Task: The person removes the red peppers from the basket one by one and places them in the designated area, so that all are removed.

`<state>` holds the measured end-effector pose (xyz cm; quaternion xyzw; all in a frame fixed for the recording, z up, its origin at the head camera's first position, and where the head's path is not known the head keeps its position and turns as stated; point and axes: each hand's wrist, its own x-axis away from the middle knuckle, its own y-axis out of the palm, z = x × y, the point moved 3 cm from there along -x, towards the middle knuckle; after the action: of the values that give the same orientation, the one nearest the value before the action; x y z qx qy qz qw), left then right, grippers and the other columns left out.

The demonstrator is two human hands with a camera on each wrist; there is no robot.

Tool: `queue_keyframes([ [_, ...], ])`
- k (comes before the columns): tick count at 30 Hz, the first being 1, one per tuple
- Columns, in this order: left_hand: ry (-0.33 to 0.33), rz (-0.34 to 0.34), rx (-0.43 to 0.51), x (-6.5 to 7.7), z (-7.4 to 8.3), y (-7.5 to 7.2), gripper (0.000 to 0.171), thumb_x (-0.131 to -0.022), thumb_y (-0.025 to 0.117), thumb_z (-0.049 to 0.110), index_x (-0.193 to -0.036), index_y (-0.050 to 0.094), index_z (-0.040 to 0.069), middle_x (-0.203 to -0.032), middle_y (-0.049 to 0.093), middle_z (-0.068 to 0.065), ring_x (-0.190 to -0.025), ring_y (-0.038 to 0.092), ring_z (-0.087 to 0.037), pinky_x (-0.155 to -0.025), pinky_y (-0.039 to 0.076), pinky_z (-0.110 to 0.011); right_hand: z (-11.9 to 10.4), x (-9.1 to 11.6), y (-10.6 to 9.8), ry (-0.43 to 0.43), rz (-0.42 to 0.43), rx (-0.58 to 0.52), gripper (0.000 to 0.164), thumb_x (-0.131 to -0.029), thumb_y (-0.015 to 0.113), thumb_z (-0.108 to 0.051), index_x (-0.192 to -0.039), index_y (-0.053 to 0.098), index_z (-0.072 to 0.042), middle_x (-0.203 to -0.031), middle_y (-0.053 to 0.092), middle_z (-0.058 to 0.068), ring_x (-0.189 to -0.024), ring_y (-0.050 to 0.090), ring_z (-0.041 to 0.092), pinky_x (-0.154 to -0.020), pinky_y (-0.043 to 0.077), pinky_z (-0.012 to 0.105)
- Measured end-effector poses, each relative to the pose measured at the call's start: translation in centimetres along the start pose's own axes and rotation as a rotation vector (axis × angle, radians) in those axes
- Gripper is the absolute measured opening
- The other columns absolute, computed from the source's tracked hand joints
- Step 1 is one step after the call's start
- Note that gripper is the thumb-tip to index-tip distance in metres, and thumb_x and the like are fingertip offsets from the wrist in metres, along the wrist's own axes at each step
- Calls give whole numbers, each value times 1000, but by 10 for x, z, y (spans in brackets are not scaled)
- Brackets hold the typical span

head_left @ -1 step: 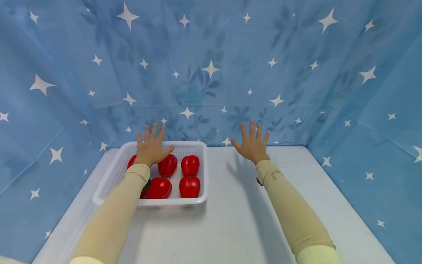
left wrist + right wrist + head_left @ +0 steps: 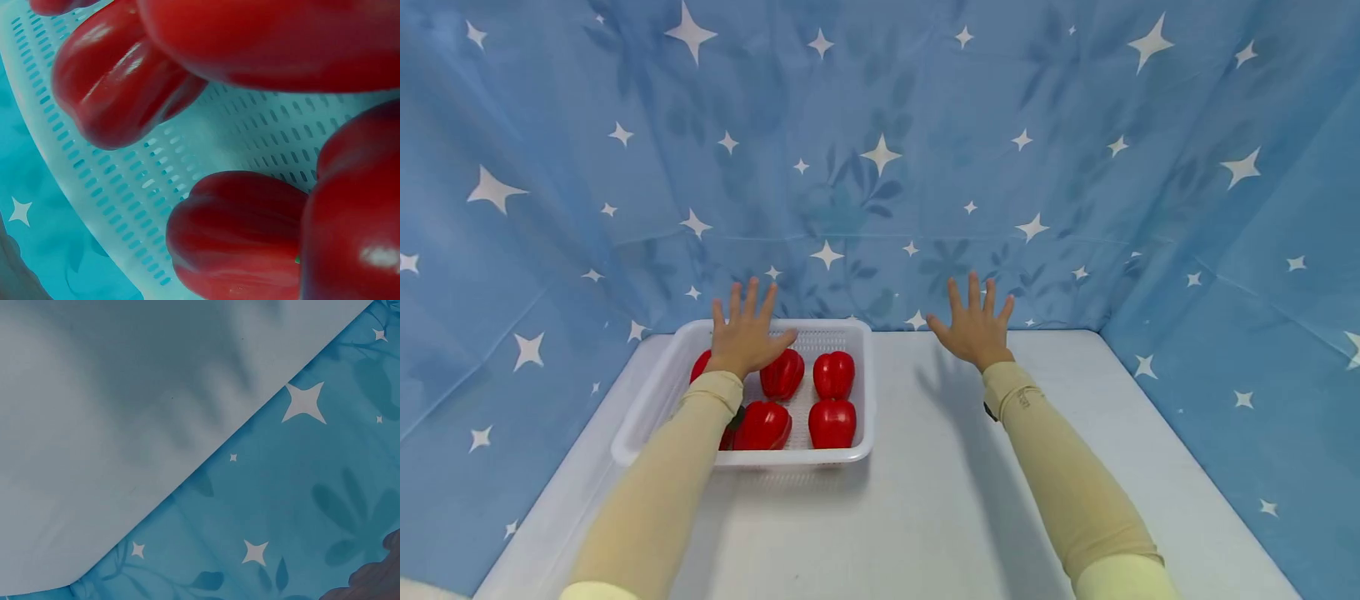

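My left hand is spread with straight fingers above the back of a white plastic basket, holding nothing. Several red bell peppers lie in the basket, among them one at the front right, one behind it and one nearer the middle. My left hand and sleeve hide part of the others. From the left wrist, glossy peppers show close up against the slotted basket wall. To the right of the basket, my right hand hovers with fingers spread over the table's back edge, also holding nothing.
The white table reaches back to a blue curtain with white stars, which also runs along both sides. In the right wrist view, the right hand's shadow falls on the tabletop beside its edge.
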<state>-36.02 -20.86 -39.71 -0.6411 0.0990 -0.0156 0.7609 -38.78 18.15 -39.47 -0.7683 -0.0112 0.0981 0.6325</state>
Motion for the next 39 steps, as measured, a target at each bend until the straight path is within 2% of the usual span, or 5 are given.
queue_keyframes([
  [14, 9, 1, 26, 4, -4, -6, 97, -102, 51, 62, -173, 6, 13, -178, -9, -20, -161, -15, -46, -123, -16, -70, -13, -4, 1, -1, -24, -35, 89, -108, 39, -65, -174, 4, -17, -177, -15, 20, -160, -16, 50, -117, -15, 80],
  [21, 40, 39, 21, 0, -1, -17, 97, -102, 52, 62, -173, 8, 13, -178, -6, -20, -161, -10, -47, -122, -14, -72, -19, -2, -6, -25, 4, -25, 89, -108, 40, -65, -174, 5, -16, -177, -11, 22, -160, -13, 50, -118, -13, 80],
  [26, 58, 42, 25, 2, 3, -26, 99, -101, 52, 63, -174, 5, 14, -179, -9, -19, -161, -12, -46, -123, -15, -70, -22, -1, -9, -31, 4, -30, 89, -108, 41, -64, -174, 5, -15, -177, -11, 22, -160, -12, 50, -118, -13, 79],
  [33, 69, 47, 7, 18, 6, -48, 99, -103, 52, 61, -174, 0, 15, -178, -8, -19, -162, -12, -45, -123, -14, -71, -27, -3, -9, -41, -10, -40, 89, -109, 40, -63, -174, 2, -15, -177, -10, 22, -160, -13, 49, -118, -14, 79],
  [39, 57, 40, 21, 36, 2, -67, 100, -103, 53, 60, -173, -2, 15, -178, -9, -19, -162, -14, -43, -123, -14, -71, -31, -4, -8, -52, -23, -59, 90, -109, 41, -62, -174, 1, -14, -177, -12, 22, -160, -15, 48, -119, -14, 78],
])
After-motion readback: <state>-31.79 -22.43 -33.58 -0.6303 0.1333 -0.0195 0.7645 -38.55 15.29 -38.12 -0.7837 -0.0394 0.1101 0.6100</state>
